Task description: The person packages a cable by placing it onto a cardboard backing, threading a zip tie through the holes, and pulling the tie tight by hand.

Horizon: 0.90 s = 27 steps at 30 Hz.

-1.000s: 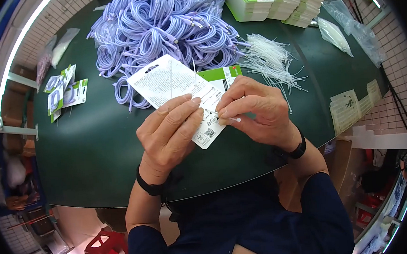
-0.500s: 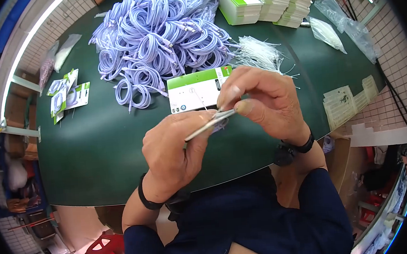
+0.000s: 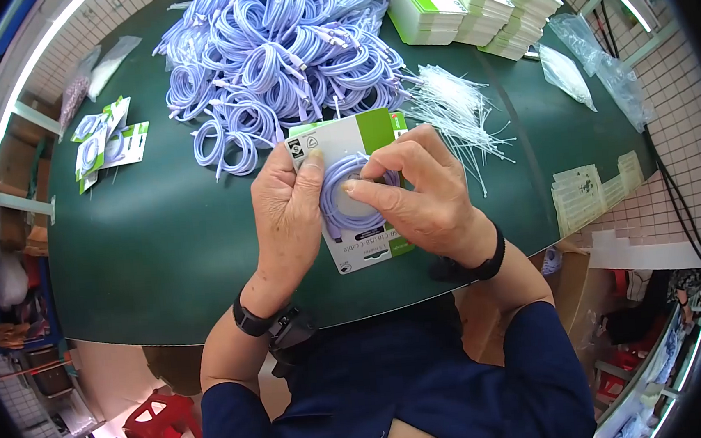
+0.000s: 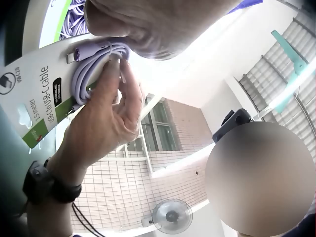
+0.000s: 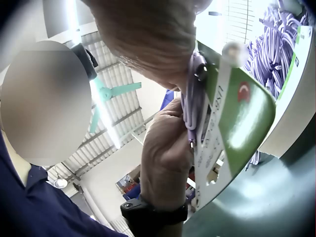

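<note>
My left hand (image 3: 287,203) grips the left edge of a white and green packaging card (image 3: 340,141), its thumb on the front face. A coiled lilac USB-C cable (image 3: 335,212) lies against that face. At the coil's middle, thumb and index finger of my right hand (image 3: 427,200) come together. The left wrist view shows these fingertips pinching a thin whitish cable tie (image 4: 123,74) beside the coil. Printing on the card reads USB-C to USB-C cable, 1.5 meter. Partly hidden behind it, another green-topped card (image 3: 398,123) lies on the table.
A large heap of lilac cables (image 3: 272,60) covers the table's far middle. Loose white cable ties (image 3: 452,100) lie right of it, before stacked cards (image 3: 429,15). Several cards with cables (image 3: 106,143) lie at left. A clear bag (image 3: 566,77) and taped paper (image 3: 592,196) are at right.
The card was turned from its printed back, through edge-on, to its front with the cable coil facing up. My right hand moved from the card's back to the coil's middle.
</note>
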{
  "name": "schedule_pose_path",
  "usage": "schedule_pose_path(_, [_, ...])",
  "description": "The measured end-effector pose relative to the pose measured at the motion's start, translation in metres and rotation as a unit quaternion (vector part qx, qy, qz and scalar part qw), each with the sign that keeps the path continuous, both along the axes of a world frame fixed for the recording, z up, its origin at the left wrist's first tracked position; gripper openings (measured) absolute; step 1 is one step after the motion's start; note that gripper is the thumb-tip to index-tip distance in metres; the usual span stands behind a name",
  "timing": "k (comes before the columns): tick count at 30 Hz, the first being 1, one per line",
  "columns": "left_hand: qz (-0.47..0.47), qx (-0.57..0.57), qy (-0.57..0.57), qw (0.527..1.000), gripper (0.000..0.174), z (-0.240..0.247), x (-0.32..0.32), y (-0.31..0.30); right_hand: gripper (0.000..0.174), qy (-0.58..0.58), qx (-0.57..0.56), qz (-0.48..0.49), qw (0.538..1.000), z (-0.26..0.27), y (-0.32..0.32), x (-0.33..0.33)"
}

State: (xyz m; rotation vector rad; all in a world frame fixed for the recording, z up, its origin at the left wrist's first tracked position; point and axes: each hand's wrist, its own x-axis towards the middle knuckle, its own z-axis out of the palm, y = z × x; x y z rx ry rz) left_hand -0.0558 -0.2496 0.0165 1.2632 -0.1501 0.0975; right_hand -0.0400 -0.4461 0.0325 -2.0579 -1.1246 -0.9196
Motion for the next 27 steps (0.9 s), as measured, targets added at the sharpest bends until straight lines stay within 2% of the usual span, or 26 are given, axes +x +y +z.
schedule_pose_path(9, [-0.047,-0.037,-0.034,0.998,0.026,0.004,-0.004,0.0,0.038,-0.039,0.069,0.018,0.997,-0.009,0.002,0.015])
schedule_pose_path(12, [-0.053,-0.025,-0.051,0.997,0.029,0.009,-0.003,0.001,0.032,-0.033,0.105,0.014,0.994,-0.003,0.003,0.017])
schedule_pose_path(15, [-0.051,0.004,-0.057,0.997,0.033,0.011,0.003,0.003,0.028,-0.039,0.114,0.014,0.993,-0.002,0.007,0.022])
schedule_pose_path(20, [-0.046,-0.046,-0.046,0.997,0.032,0.006,0.018,0.007,0.025,-0.08,0.093,0.022,0.992,0.001,0.011,0.016])
schedule_pose_path(27, [-0.034,-0.084,-0.011,0.996,0.032,-0.005,0.016,0.006,0.028,-0.006,0.108,0.09,0.99,-0.011,0.015,0.011])
